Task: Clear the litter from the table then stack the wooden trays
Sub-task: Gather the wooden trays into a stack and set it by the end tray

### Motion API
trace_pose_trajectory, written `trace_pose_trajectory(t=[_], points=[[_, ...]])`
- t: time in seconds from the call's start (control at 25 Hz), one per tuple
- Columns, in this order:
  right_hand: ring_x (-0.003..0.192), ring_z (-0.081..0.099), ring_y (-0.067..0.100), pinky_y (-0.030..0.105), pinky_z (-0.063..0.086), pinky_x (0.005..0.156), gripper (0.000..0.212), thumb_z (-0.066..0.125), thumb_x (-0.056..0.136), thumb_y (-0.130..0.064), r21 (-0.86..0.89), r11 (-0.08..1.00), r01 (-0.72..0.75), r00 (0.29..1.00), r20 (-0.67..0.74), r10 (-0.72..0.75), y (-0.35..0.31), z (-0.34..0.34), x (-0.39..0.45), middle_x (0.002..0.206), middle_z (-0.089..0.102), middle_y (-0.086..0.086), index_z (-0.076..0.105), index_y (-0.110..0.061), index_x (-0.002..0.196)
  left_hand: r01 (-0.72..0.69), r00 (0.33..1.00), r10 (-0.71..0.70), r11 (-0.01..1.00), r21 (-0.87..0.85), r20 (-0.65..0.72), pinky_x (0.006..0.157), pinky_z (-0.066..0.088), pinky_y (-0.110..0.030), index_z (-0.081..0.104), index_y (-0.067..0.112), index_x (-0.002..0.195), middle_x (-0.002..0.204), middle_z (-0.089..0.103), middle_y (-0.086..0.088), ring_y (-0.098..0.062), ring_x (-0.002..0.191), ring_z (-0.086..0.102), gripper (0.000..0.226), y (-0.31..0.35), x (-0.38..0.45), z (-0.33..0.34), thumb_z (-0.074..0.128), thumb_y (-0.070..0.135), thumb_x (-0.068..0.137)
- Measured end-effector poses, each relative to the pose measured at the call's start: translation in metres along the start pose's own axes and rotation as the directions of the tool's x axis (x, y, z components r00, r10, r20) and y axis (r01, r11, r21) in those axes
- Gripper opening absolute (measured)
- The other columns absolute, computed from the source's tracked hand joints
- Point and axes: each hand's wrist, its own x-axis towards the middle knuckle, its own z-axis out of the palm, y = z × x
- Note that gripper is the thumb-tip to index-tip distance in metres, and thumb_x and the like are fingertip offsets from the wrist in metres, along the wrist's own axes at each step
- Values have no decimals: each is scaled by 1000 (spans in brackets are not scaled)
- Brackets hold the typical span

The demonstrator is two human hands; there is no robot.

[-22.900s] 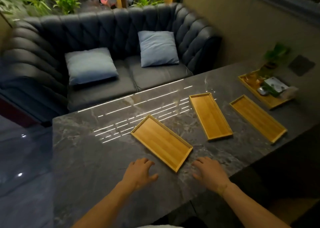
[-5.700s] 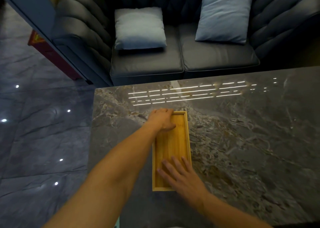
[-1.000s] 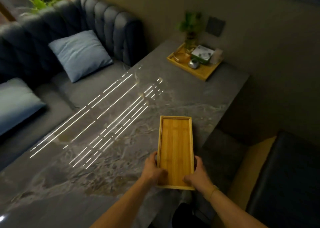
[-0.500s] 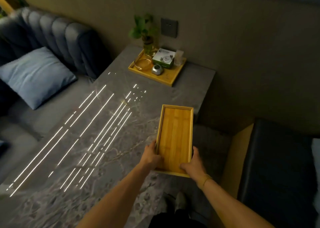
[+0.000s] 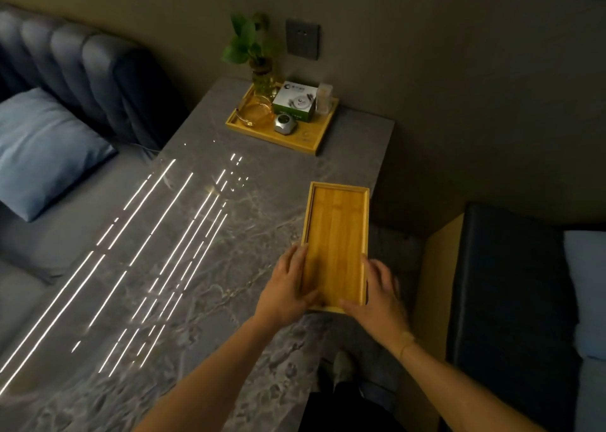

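A stack of wooden trays (image 5: 337,234) shows as one long bamboo rectangle near the right edge of the grey marble table (image 5: 183,267), its right side reaching the table's edge. My left hand (image 5: 288,287) grips its near left side, thumb inside the rim. My right hand (image 5: 377,293) grips the near right corner. How many trays lie under the top one cannot be told from above.
A larger wooden tray (image 5: 308,139) at the far corner carries a potted plant (image 5: 259,57), a glass dish (image 5: 255,111), a green-white box (image 5: 295,102) and a small silver object (image 5: 286,125). A dark sofa (image 5: 98,80) with a blue cushion (image 5: 42,149) lies left; a black seat (image 5: 511,287) right.
Both hands have carried the trays along the table's right edge toward the far corner. My view has swung right, bringing the corner tray closer.
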Motion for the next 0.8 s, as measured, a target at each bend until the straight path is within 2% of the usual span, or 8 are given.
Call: trace_pose_trajectory(t=[0.04, 0.08, 0.12, 0.2, 0.28, 0.4, 0.52, 0.8], points=[[139, 22, 28, 46, 36, 106, 98, 71, 73, -56, -235, 963, 133, 991, 12, -134, 4, 3, -7, 154, 22, 1, 16, -33, 150, -128, 992, 130, 973, 194, 4, 114, 26, -45, 1, 44, 149, 162, 8, 3, -23, 147, 12, 97, -5, -5, 1, 61, 60, 74], [142, 19, 29, 48, 33, 109, 97, 67, 73, -61, -425, 873, 238, 971, 76, -228, 7, 6, -12, 155, 23, 2, 15, -35, 150, -235, 971, 238, 904, 357, 37, 117, 21, -50, 1, 45, 148, 162, 8, 3, -24, 149, 8, 96, -8, -9, 1, 56, 66, 73], [143, 19, 32, 51, 28, 112, 95, 66, 74, -62, -541, 786, 301, 953, 140, -268, 9, 10, -16, 155, 25, 4, 16, -35, 149, -312, 948, 305, 827, 468, 92, 118, 18, -53, 4, 44, 148, 162, 10, 3, -25, 149, 7, 94, -11, -10, 3, 53, 69, 72], [140, 27, 35, 53, 25, 114, 89, 71, 74, -52, -658, 677, 329, 943, 197, -266, 9, 17, -15, 151, 34, 8, 26, -29, 147, -380, 924, 329, 721, 579, 196, 118, 13, -58, 14, 37, 147, 160, 16, 0, -26, 149, 7, 89, -12, -6, 5, 56, 65, 74], [136, 36, 36, 52, 30, 113, 77, 73, 77, -38, -708, 630, 318, 946, 195, -259, 5, 19, -10, 145, 42, 10, 35, -26, 144, -401, 914, 332, 664, 631, 231, 117, 13, -59, 19, 30, 144, 157, 20, -5, -29, 148, 10, 81, -9, 1, 6, 63, 50, 79], [127, 44, 36, 49, 40, 103, 62, 66, 83, -25, -743, 588, 319, 944, 195, -266, -1, 16, -4, 140, 47, 10, 41, -26, 139, -422, 899, 371, 597, 683, 232, 114, 21, -56, 21, 27, 142, 155, 26, -10, -32, 145, 18, 68, -6, 5, 5, 60, 32, 86], [116, 53, 34, 45, 50, 87, 62, 73, 77, -29, -768, 559, 312, 947, 206, -246, -5, 12, -2, 131, 56, 9, 49, -28, 134, -439, 888, 400, 587, 680, 227, 113, 27, -52, 22, 25, 143, 154, 27, -11, -33, 145, 21, 64, -6, 6, 3, 56, 30, 89], [107, 61, 30, 42, 53, 74, 60, 81, 67, -33, -779, 548, 306, 947, 190, -259, -10, -9, 27, 122, 64, 4, 60, -31, 123, -436, 891, 399, 626, 646, 214, 110, 38, -45, 31, 22, 142, 154, 34, -10, -33, 144, 28, 67, 5, 36, -8, 61, 26, 83]])
